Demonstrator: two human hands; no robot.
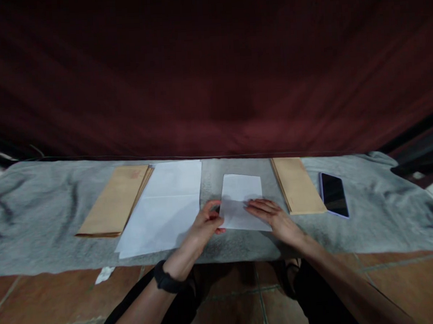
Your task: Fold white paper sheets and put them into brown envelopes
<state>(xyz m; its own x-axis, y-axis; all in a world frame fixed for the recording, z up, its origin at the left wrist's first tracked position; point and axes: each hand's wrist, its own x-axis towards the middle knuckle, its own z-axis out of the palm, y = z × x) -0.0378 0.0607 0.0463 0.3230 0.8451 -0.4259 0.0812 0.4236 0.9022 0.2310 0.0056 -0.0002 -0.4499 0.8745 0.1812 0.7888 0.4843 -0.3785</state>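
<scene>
Lying on the grey-cloth-covered surface, the creased white paper sheet meets the left grip along its left edge and runs beneath the right grip. The left grip is half curled, thumb and forefinger apart; whether it pinches the paper cannot be told. The right grip is spread flat, fingertips resting on top. Farther out are larger white sheets, brown envelopes and a phone, with a dark red curtain behind.
</scene>
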